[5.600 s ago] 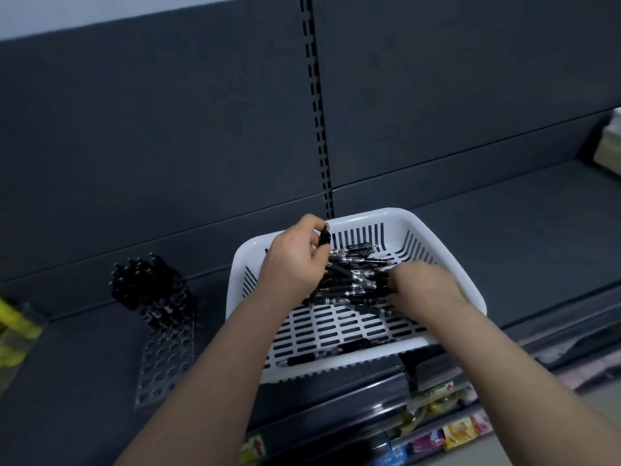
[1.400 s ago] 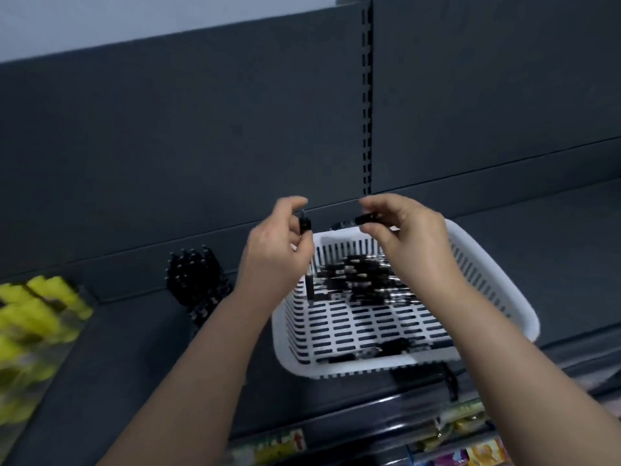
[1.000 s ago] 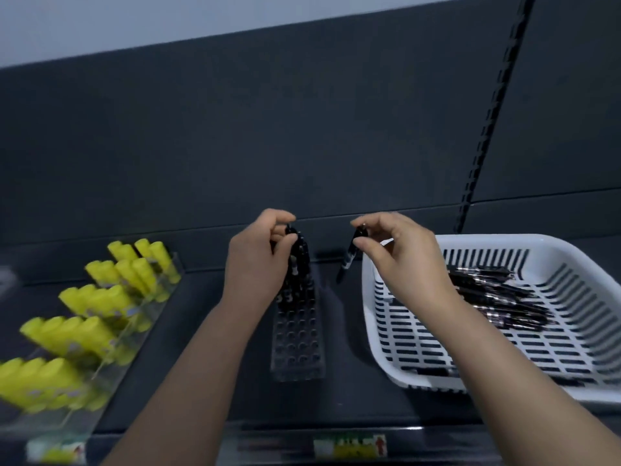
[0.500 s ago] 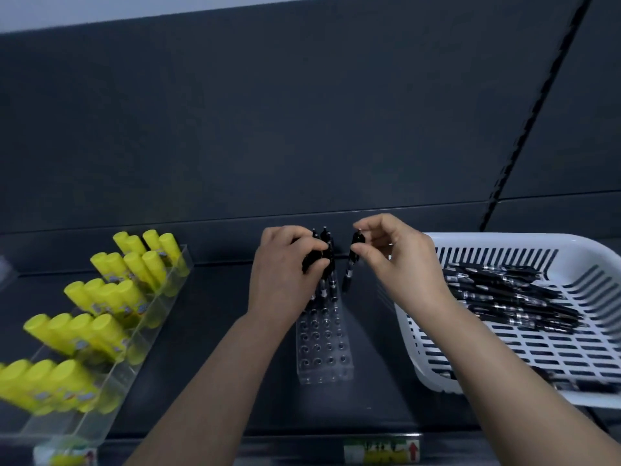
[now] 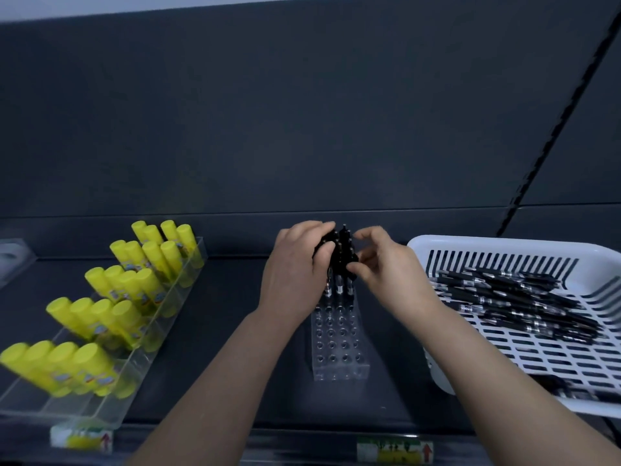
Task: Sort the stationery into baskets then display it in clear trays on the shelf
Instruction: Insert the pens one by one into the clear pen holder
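Note:
A clear pen tray (image 5: 339, 348) with rows of holes stands on the dark shelf (image 5: 215, 331) in the middle. Several black pens (image 5: 340, 280) stand upright in its far rows. My left hand (image 5: 295, 270) grips a bunch of black pens at the far left of the tray. My right hand (image 5: 386, 264) pinches a black pen at the tray's far right side. A white slotted basket (image 5: 504, 250) at the right holds several more black pens (image 5: 517, 304) lying flat.
A clear stepped tray (image 5: 111, 391) at the left holds rows of yellow glue sticks (image 5: 131, 284). Price labels (image 5: 395, 450) sit on the shelf's front edge. A dark back panel rises behind the shelf.
My view swung left from the basket to the pen tray. Both hands carried pens over from the basket and came together at the tray's far rows.

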The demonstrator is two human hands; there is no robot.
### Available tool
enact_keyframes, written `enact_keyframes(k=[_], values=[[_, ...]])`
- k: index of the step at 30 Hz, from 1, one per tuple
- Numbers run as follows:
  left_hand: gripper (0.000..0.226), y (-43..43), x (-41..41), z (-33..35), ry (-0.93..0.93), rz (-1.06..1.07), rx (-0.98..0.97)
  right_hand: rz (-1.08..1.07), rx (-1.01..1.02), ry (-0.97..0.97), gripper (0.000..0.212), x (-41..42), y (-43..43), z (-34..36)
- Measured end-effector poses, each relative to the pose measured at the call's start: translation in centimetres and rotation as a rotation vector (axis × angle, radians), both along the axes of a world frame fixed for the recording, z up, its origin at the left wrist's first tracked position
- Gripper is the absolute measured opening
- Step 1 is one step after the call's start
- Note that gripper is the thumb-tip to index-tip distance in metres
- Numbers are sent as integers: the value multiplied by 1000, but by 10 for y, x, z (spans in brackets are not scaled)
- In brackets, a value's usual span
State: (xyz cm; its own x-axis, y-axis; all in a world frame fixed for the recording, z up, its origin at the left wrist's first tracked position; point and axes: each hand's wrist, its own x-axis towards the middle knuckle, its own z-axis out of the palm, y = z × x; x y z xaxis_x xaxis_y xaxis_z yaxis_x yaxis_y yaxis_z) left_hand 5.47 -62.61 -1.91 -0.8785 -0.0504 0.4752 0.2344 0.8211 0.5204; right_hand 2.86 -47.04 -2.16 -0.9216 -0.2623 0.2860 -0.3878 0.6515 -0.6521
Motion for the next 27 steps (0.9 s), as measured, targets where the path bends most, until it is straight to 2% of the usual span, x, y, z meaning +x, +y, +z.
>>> enact_keyframes(k=[2, 4, 9, 11, 14, 18, 23, 27], values=[[32, 1, -1, 3, 27, 5, 3, 5, 26, -22, 58, 3, 4, 2], [27, 5, -2, 5, 76, 0, -8, -17, 88, -4, 60, 5, 13, 5], [20, 30, -9, 6, 216, -78, -59, -128, 464, 157, 22, 9, 54, 18], [21, 48, -12, 5, 236, -120, -98, -164, 565, 138, 20, 11, 78, 18], [21, 81, -16, 6, 216, -187, -121, -247, 600, 116, 19, 15, 118, 16], [22, 132, -20, 7, 73, -270, -179, -349, 596, 63, 21, 26, 174, 13], [23, 201, -31, 4, -275, -406, -411, -476, 586, -18, 24, 40, 238, 6], [21, 254, -34, -11, -400, -557, -535, -541, 556, -57, 24, 49, 277, 2]])
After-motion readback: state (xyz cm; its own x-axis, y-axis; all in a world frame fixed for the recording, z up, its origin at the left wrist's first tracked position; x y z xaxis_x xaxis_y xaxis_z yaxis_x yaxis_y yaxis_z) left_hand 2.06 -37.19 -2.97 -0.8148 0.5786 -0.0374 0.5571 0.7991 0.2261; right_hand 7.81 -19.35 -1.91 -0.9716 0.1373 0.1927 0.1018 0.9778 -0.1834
